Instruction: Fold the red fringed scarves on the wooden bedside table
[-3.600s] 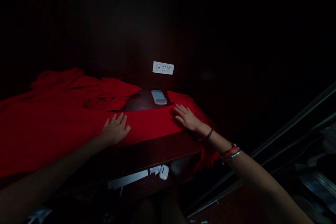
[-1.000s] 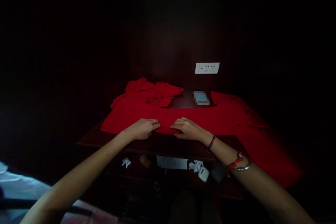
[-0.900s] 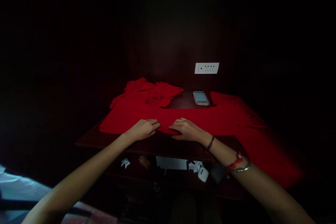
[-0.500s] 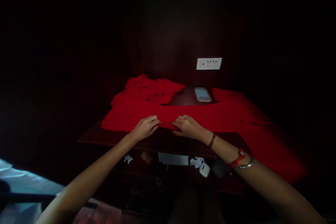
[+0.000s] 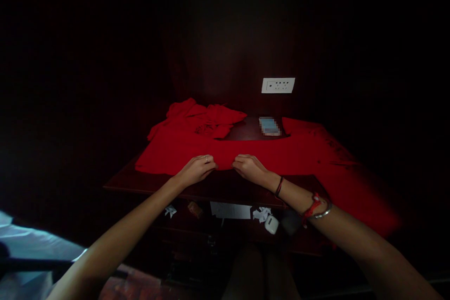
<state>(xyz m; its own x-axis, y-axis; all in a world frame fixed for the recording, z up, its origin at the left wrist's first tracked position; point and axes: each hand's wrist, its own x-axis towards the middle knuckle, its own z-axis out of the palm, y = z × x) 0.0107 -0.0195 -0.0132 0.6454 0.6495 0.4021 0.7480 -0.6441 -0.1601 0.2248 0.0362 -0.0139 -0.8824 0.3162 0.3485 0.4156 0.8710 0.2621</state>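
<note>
A long piece of red cloth [image 5: 274, 154] lies across the dark wooden tabletop [image 5: 197, 187], its right part hanging over the table's side. Along its near edge, my left hand [image 5: 200, 168] is closed with the fingers pinching the fabric; a ring shows on one finger. A short way to the right, my right hand [image 5: 249, 168] also has its fingers curled tight on the same edge. Between the hands the edge runs nearly straight. Behind the left part rises a crumpled heap of red cloth [image 5: 197, 117]. The fingertips of both hands are partly hidden.
A blurred-out light blue rectangle [image 5: 269, 126] lies at the back of the table. Above it, a white socket panel [image 5: 278, 85] is on the dark wall. Below the tabletop, a shelf holds a paper sheet [image 5: 232, 210], crumpled paper [image 5: 262, 214] and a white earbud case [image 5: 271, 224].
My right hand's fingers, looser and more spread before, have closed on the cloth's near edge. My left hand has curled a little tighter in nearly the same place. The view has shifted slightly.
</note>
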